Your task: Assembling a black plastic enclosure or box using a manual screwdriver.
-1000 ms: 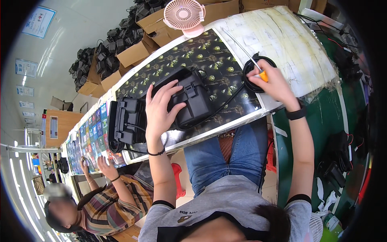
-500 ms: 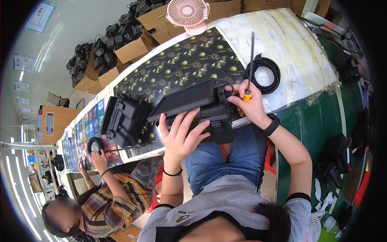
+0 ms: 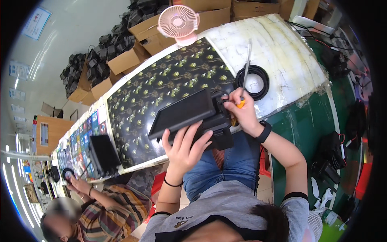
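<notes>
My left hand [image 3: 183,145] is wrapped over the near edge of a black boxy device [image 3: 221,135], its fingers spread across the seam below a flat, dark, screen-like panel [image 3: 183,115]. The device is tilted above my lap at the table's near edge. At the device's right end, my right hand [image 3: 246,115] is closed round the yellow handle of a screwdriver [image 3: 240,104], whose long shaft points up and away. The thumb and forefinger of that hand also touch a small black part [image 3: 224,97] at the device's corner; its details are hidden.
A coiled black cable [image 3: 264,82] lies on the white tabletop beyond my right hand. A pink fan [image 3: 177,22] stands at the far edge. To the left, a co-worker's hands [image 3: 78,185] hold a round black thing near another black device [image 3: 104,155]. Cartons [image 3: 125,60] stand behind the table.
The view has shifted slightly. The co-worker's device has moved left along the table and its dark panel now shows. My hands stay on my device, the screwdriver still in my right hand.
</notes>
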Tool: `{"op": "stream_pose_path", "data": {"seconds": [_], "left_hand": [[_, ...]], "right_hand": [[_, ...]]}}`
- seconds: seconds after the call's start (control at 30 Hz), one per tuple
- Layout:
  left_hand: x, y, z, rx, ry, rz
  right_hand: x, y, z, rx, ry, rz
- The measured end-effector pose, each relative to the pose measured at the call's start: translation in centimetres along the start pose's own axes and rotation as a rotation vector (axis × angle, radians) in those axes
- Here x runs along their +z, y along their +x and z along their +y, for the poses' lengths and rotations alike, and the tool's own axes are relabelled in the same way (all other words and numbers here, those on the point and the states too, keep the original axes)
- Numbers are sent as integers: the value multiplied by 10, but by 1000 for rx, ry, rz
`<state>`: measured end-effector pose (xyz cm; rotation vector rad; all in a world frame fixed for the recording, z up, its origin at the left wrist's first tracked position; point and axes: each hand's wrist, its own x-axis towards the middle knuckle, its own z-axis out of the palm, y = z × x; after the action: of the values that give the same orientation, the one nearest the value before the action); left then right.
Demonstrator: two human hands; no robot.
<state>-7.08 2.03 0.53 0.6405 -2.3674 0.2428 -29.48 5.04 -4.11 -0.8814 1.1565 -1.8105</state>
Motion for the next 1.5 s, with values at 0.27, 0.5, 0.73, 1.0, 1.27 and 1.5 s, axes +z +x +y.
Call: {"op": "stream_pose_path", "data": {"seconds": [0.27,0.5,0.73,1.0,1.27,1.5], "left_hand": [[-16,-5,21,24,144,-57],[-23,5,-26,-207,141,-89],[-34,-50,-210,-755,340,-259],[-34,-56,-230,-552,604,-85],[32,-12,-32,-90,-183,-415],[59,-20,-25,-158,-140,-189]], "right_hand": [[20,-7,-28,293,114,36],[-19,17,-45,132,-110,-111],[-105,52,-107,-78,-151,241],[-230,71,-110,-298,-117,897],[-425,105,-87,-228,-1278,1102],[-527,105,-119,254,-2458,408]]}}
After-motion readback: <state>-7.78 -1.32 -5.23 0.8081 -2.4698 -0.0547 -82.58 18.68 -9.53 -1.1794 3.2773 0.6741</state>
